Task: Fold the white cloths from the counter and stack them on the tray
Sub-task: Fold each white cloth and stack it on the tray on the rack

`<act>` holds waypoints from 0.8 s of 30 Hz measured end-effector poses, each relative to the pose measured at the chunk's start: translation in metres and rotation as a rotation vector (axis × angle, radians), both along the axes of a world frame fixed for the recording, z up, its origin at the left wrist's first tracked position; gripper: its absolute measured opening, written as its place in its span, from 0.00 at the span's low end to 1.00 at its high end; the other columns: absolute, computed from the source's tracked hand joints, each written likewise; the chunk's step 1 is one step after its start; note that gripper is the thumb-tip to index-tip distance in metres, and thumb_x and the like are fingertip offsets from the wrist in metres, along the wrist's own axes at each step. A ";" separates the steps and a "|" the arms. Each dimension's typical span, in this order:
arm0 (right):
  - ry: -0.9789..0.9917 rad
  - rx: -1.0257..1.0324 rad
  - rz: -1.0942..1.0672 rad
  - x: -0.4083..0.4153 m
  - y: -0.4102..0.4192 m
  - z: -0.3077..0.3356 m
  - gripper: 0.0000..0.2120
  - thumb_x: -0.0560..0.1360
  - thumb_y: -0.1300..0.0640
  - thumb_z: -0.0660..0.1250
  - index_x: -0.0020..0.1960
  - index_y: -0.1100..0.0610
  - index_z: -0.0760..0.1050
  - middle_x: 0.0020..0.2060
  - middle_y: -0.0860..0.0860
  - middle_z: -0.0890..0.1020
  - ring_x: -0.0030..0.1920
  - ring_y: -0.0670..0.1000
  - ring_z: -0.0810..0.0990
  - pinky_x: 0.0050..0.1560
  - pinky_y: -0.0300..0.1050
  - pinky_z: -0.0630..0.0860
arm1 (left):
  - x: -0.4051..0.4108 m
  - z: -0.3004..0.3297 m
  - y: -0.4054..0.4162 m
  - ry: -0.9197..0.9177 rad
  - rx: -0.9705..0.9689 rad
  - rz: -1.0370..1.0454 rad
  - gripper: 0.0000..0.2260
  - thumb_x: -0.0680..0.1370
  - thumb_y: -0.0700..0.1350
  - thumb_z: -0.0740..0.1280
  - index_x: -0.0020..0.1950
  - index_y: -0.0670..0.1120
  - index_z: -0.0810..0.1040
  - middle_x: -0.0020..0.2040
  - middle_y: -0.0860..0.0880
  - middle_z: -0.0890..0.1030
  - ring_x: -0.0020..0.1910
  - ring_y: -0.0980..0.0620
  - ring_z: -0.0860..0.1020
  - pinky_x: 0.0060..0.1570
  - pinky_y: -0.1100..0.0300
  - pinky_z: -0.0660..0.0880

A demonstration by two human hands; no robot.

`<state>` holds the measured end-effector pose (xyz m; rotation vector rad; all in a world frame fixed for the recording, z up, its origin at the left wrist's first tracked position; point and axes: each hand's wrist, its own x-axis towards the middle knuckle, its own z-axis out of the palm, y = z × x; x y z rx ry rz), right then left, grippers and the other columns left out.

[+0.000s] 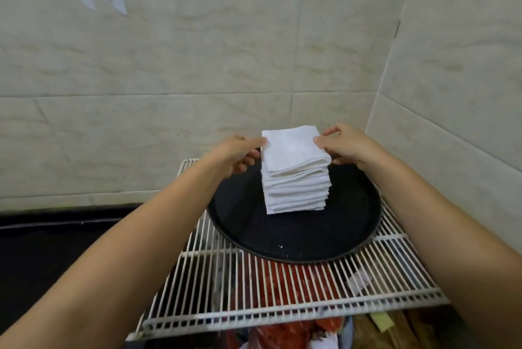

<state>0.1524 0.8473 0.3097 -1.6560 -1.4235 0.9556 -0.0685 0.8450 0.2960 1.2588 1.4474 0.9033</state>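
Both forearms reach over the wire rack [282, 286] to the stack of folded white cloths [296, 179] on the black tray [296, 238]. Left hand [240, 155] and right hand [346, 145] each pinch the top cloth [293, 148] at its side edges. Soft, light, floppy; support opposite edges.

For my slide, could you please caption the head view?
Both hands, left and right, pinch the top cloth on the stack on the tray.

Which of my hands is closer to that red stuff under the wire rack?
Neither clearly. Left hand and right hand both pinch the top white cloth on the stack, well beyond the red stuff under the wire rack.
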 end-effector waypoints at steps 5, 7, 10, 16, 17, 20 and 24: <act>-0.226 0.403 -0.126 -0.030 -0.029 0.040 0.16 0.76 0.54 0.63 0.62 0.58 0.71 0.49 0.50 0.75 0.49 0.49 0.73 0.47 0.41 0.67 | -0.056 0.007 -0.036 -0.078 0.078 0.066 0.08 0.79 0.50 0.65 0.44 0.47 0.70 0.37 0.49 0.74 0.30 0.55 0.70 0.23 0.67 0.63; -0.249 0.543 -0.048 -0.073 -0.051 0.050 0.14 0.77 0.55 0.61 0.62 0.58 0.72 0.49 0.49 0.75 0.49 0.48 0.73 0.48 0.38 0.66 | -0.094 0.005 -0.067 -0.064 0.132 0.099 0.08 0.80 0.48 0.63 0.42 0.48 0.69 0.37 0.49 0.74 0.30 0.56 0.71 0.24 0.67 0.65; -0.282 0.651 0.135 -0.169 -0.090 0.042 0.12 0.78 0.56 0.61 0.59 0.60 0.75 0.51 0.53 0.79 0.51 0.51 0.76 0.47 0.36 0.65 | -0.164 -0.005 -0.131 0.028 0.207 0.187 0.07 0.80 0.47 0.62 0.43 0.47 0.69 0.38 0.49 0.76 0.31 0.55 0.73 0.24 0.67 0.66; -0.317 0.687 0.617 -0.397 -0.198 -0.047 0.11 0.78 0.56 0.61 0.56 0.61 0.75 0.53 0.58 0.78 0.56 0.58 0.76 0.57 0.49 0.71 | -0.341 -0.050 -0.309 0.497 0.237 0.391 0.04 0.78 0.45 0.63 0.44 0.51 0.72 0.38 0.50 0.78 0.37 0.51 0.76 0.37 0.57 0.73; -0.324 0.690 0.692 -0.434 -0.223 -0.064 0.12 0.79 0.55 0.60 0.58 0.60 0.74 0.54 0.57 0.78 0.57 0.57 0.75 0.58 0.51 0.71 | -0.372 -0.060 -0.343 0.569 0.200 0.435 0.02 0.78 0.46 0.64 0.45 0.51 0.73 0.39 0.51 0.79 0.39 0.51 0.77 0.40 0.57 0.74; -0.370 0.701 0.896 -0.530 -0.310 -0.109 0.18 0.80 0.50 0.58 0.67 0.55 0.68 0.62 0.53 0.74 0.63 0.54 0.71 0.61 0.53 0.68 | -0.445 -0.082 -0.446 0.720 0.082 0.591 0.02 0.78 0.47 0.63 0.49 0.51 0.74 0.41 0.53 0.79 0.41 0.53 0.76 0.42 0.61 0.70; -0.399 0.779 1.172 -0.636 -0.418 -0.148 0.21 0.80 0.49 0.56 0.70 0.54 0.66 0.65 0.51 0.71 0.64 0.54 0.71 0.62 0.52 0.66 | -0.517 -0.109 -0.569 0.856 -0.121 0.753 0.07 0.78 0.46 0.62 0.53 0.46 0.75 0.47 0.49 0.79 0.48 0.49 0.77 0.49 0.57 0.73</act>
